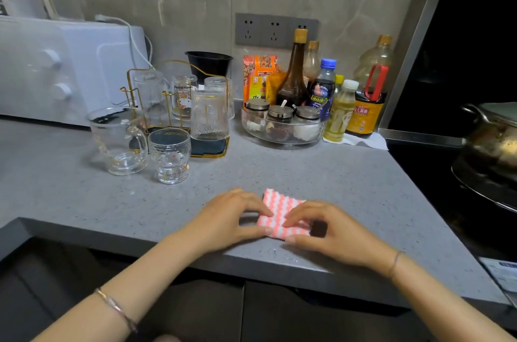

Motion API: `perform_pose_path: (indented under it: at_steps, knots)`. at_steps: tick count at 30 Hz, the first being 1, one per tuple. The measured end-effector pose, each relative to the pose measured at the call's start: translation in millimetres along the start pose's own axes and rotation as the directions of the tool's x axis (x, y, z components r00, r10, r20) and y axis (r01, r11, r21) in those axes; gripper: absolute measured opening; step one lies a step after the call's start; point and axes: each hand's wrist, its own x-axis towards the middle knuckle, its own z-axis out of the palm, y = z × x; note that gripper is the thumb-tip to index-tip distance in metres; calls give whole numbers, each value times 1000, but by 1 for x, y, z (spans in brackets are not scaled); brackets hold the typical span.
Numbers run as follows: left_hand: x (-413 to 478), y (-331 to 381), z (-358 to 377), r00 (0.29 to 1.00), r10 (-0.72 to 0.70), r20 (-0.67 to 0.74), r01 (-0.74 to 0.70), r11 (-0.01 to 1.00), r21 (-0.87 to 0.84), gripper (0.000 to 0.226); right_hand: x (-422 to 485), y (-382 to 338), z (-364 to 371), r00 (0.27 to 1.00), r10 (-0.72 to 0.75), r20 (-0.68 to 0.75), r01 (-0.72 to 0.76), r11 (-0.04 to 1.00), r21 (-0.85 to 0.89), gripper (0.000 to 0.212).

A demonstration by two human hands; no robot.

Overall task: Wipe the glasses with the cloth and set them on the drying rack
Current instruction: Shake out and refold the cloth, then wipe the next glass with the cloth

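Note:
A pink-and-white folded cloth [281, 208] lies flat on the grey counter near its front edge. My left hand [232, 215] rests on its left edge, with the fingertips on the cloth. On the cloth's right side my right hand [330, 227] lies with straight fingers pressing down. A gold wire drying rack [140, 91] at the back left holds several upturned glasses [208, 113]. In front of the rack stand two upright glasses: a clear handled mug [117, 140] and a small patterned tumbler [169, 155].
A white microwave [56, 67] fills the far left. Right of the rack are a black bowl [209, 63], a glass tray of spice jars [282, 124] and several sauce and oil bottles [363, 98]. A pot and pan [492, 151] sit on the dark stove at the right.

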Motion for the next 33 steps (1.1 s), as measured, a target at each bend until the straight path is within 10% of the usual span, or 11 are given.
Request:
perform_pose_path:
  at_steps: [6,15,21,27,33]
  knots:
    - [5,6,-11,996,67,53,-77,976,204,44,1,0,0,1000,12,-12,-12,1000,-19,44]
    - [22,6,-14,944,-149,-293,74,965,-252,11,36,2,24,959,175,-224,-100,946,308,17]
    - [-9,-25,-47,470,-312,-826,388,913,-124,80,74,-14,28,855,497,-148,-186,560,807,27]
    - [-4,-65,-77,643,-450,-619,667,726,165,103,104,-20,37,851,517,-94,-185,462,867,29]
    - [14,-70,-80,663,-472,-581,745,495,447,99,108,-22,46,862,506,-17,-221,405,887,27]
